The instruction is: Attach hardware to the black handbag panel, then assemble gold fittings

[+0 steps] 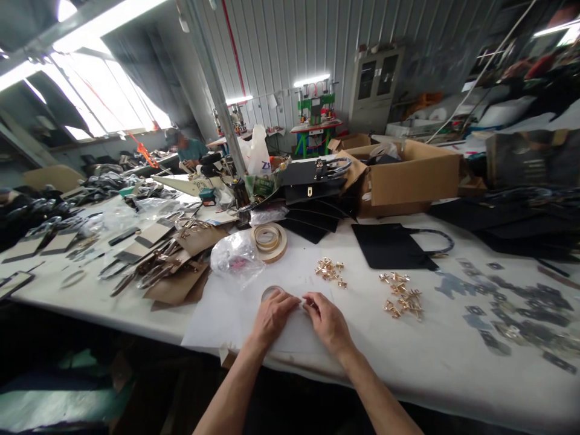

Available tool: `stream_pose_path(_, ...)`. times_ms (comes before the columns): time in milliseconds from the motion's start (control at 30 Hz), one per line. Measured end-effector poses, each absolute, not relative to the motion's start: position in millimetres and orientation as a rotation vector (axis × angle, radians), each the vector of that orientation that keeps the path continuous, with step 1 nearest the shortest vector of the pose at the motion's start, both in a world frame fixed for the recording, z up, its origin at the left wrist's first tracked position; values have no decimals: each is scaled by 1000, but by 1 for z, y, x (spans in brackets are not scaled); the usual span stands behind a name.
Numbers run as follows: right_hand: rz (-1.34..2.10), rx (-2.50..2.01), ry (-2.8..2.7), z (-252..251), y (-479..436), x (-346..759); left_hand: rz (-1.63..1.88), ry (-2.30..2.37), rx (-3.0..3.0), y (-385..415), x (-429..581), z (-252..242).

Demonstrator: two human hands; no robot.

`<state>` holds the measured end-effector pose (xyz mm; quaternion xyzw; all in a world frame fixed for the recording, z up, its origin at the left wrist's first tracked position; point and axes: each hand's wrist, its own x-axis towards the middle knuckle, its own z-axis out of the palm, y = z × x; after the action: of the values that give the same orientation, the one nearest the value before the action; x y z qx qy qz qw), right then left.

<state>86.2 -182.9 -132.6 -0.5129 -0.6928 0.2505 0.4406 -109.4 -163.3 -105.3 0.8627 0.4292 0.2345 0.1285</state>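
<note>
My left hand [274, 313] and my right hand [325, 317] are close together over white paper [217, 323] near the table's front edge. Their fingertips almost meet, each hand closed in a pinch. Whatever is between the fingers is too small to make out. A small roll of tape [270, 292] lies right behind my left hand, which partly covers it. Beyond my right hand lies a small group of gold-coloured metal fittings [327, 269]. A larger heap of the same fittings [403, 297] is further right.
Larger tape rolls [268, 238] and a clear plastic bag [238, 257] lie behind the paper. Brown bag parts [181, 269] are piled left. A black bag panel with a handle [389, 244], flat metal plates [516, 308] and a cardboard box [412, 178] stand right. Another person [188, 148] sits far left.
</note>
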Motion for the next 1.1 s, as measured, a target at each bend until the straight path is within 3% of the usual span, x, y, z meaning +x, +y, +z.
stream_pose_path(900, 561, -1246, -1832, -131, -184, 81, 708, 1294, 2533, -165, -108, -106)
stream_pose_path(1100, 567, -1070, -1790, -148, -177, 83, 870, 1269, 2482, -174, -112, -113)
